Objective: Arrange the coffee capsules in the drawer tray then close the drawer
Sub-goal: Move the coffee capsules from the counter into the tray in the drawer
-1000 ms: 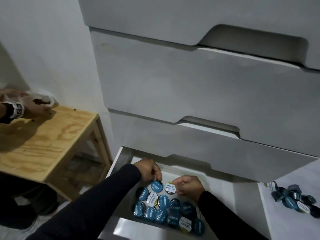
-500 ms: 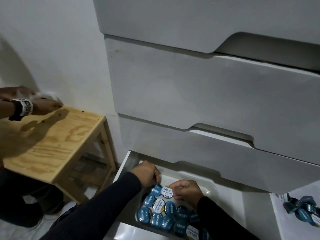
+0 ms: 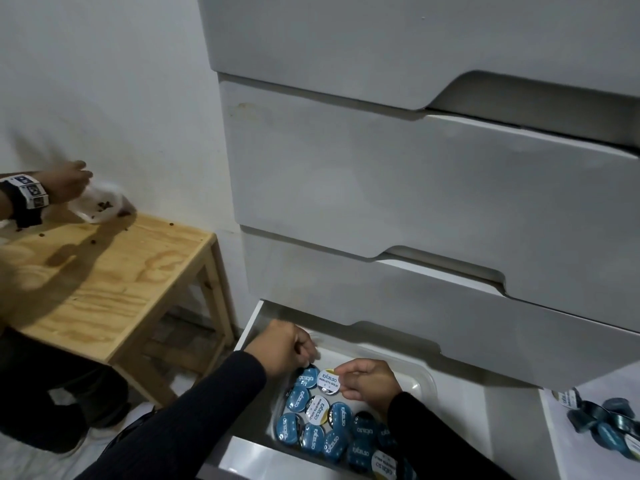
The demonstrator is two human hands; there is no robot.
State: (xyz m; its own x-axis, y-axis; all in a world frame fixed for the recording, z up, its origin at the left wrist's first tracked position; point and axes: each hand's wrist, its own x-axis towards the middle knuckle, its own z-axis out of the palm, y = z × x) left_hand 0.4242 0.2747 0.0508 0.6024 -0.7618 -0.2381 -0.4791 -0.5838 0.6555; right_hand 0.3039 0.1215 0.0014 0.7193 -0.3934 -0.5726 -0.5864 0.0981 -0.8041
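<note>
Round blue-lidded coffee capsules (image 3: 313, 429) lay packed in the clear plastic tray (image 3: 420, 382) inside the open white bottom drawer (image 3: 251, 327). The left hand (image 3: 282, 348) curled over a blue capsule (image 3: 308, 378). The right hand (image 3: 367, 381) pinched a white-lidded capsule (image 3: 329, 380) at the tray's back.

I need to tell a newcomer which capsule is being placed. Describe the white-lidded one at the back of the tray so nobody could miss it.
Find the open bottom drawer of the grey chest; a clear tray of capsules sits in it. At the tray's back, between the two hands, the right hand pinches the white capsule. Its neighbours are mostly blue.
</note>
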